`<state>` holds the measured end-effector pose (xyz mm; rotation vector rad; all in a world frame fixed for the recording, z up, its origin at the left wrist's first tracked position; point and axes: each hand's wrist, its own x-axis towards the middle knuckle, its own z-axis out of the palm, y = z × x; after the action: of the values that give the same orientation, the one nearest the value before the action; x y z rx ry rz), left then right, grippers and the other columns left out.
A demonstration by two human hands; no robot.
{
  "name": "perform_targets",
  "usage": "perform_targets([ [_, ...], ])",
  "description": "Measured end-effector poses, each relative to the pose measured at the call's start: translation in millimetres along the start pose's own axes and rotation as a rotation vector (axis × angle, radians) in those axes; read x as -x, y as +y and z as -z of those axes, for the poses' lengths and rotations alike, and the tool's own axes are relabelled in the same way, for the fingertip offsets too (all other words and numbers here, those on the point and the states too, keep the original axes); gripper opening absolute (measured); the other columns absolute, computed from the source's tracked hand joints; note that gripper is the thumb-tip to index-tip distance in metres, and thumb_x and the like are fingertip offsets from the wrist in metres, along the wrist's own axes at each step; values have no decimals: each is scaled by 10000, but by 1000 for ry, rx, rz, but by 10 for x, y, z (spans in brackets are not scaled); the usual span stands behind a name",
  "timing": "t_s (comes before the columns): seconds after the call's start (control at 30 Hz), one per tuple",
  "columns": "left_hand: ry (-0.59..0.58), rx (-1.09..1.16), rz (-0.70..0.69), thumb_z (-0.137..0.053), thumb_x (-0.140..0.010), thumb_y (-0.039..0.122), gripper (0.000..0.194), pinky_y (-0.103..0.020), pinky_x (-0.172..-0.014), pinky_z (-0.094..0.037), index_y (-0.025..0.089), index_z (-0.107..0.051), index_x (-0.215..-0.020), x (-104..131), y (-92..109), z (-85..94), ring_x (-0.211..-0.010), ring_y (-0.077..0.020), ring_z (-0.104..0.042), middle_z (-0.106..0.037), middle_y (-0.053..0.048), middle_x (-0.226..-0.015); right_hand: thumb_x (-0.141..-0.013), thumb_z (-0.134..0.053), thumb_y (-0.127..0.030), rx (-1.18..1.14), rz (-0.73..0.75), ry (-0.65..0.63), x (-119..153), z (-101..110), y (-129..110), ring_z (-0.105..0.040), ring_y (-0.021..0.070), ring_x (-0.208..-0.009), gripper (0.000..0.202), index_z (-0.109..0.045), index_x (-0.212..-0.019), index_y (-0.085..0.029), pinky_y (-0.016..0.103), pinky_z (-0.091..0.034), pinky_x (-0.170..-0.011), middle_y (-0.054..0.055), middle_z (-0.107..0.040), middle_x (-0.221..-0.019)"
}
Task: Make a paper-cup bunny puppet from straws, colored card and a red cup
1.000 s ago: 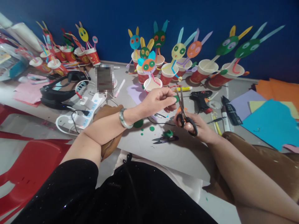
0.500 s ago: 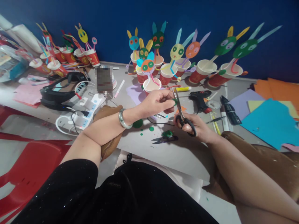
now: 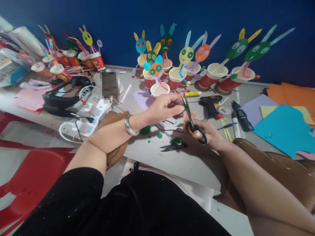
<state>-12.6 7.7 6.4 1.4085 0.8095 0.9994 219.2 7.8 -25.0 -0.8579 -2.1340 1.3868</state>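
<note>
Between the thumb and fingers of my left hand (image 3: 169, 106) is a small piece of green paper (image 3: 184, 107), mostly covered by the fingertips. My right hand (image 3: 208, 132) grips black-handled scissors (image 3: 193, 124), fingers through the loops. The blades point up and away, close beside the green paper, and look nearly closed. Below the hands, thread snips (image 3: 173, 147) lie on the table with a crumpled green scrap (image 3: 176, 141) against them. A large green paper circle (image 3: 145, 130) sits partly under my left wrist, and a smaller green circle (image 3: 159, 135) lies near it.
Red paper cups with paper rabbit figures (image 3: 177, 78) line the back. A glue gun (image 3: 211, 105), markers and coloured paper sheets (image 3: 285, 127) lie at right. To the left are a power strip (image 3: 97, 114), a black headset (image 3: 60, 101) and a red chair (image 3: 36, 177).
The scissor blades have drawn closer together beside the green paper. My left hand holds nearly the same position.
</note>
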Motion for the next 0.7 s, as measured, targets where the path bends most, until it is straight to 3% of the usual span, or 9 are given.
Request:
perform_targets([
  [0.23,3,-11,-9,-610,-909,130,141,-186,-646,-590,182,-529,-805,6,28,3,-620,-48,-651,-654,35,-683,-772,-588,-970,13,44,-12,7,12,191,-492,178,-717,787,-635,-754,-185,333,-384,-682,36,-585,-741],
  [0.47,11,20,-38,-633,-893,144,164,-172,-631,-573,186,-507,-796,-10,-9,10,-654,-56,-681,-624,44,-682,-796,-585,-953,29,67,-6,4,17,123,-501,176,-703,755,-596,-695,-205,333,-398,-689,24,-563,-707],
  [0.7,29,15,-36,-648,-868,165,164,-174,-631,-569,190,-508,-787,-1,4,9,-655,-54,-675,-606,48,-695,-732,-575,-1005,42,7,-11,2,22,153,-504,187,-714,793,-585,-686,-213,335,-418,-685,33,-567,-721],
])
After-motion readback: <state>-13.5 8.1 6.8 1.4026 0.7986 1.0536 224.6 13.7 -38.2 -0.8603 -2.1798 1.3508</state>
